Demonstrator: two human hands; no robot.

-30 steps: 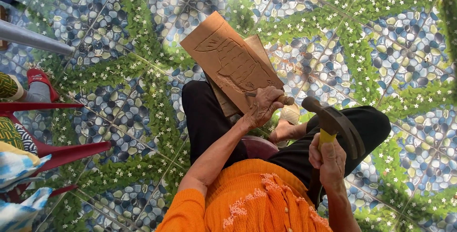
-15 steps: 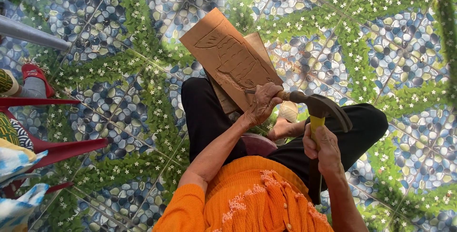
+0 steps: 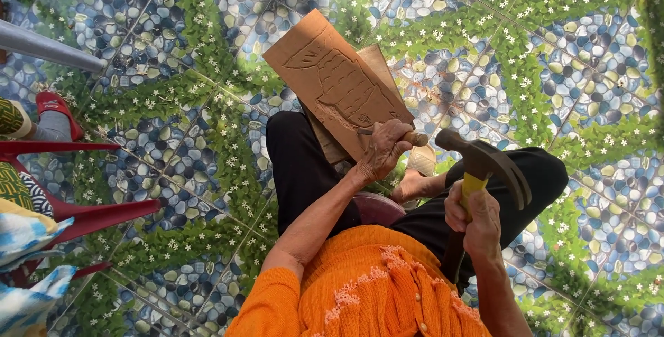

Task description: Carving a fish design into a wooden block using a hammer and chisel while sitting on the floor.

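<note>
With my left hand point(image 3: 382, 149) clenched around the chisel point(image 3: 398, 134), its tip set on the carved wooden board point(image 3: 332, 85) propped on my lap, and my right hand point(image 3: 474, 216) gripping the claw hammer point(image 3: 484, 164) raised to its right, I judge light, square taps best.

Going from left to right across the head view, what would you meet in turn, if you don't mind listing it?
Red plastic chair → carved wooden board → left hand gripping a chisel → right hand holding a claw hammer.
</note>
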